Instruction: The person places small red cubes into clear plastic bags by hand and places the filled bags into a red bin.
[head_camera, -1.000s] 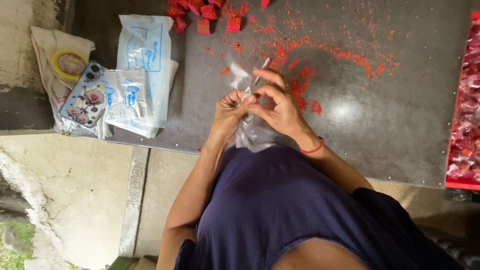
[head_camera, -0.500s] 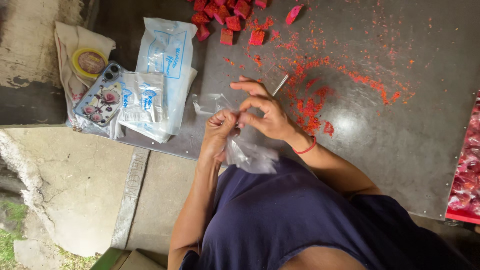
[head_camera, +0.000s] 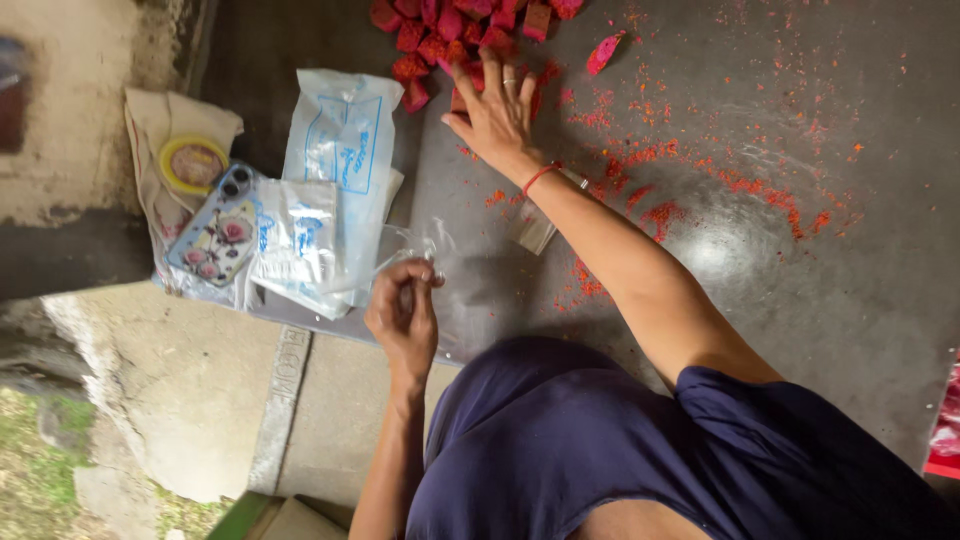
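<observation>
- The left hand (head_camera: 403, 318) is pinching a clear plastic bag (head_camera: 420, 250) with closed fingers, just above the near table (head_camera: 800, 300) edge.
- The right hand (head_camera: 497, 112) is reaching with fingers spread open, touching the red chunks (head_camera: 440, 25) piled at the table's far side.

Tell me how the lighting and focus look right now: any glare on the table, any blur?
Head view: a soft bright sheen lies on the dark table at right; the right hand on the red chunks is sharp; the left hand holds a clear bag that glints and is hard to outline; the left edge is blurred.
</observation>
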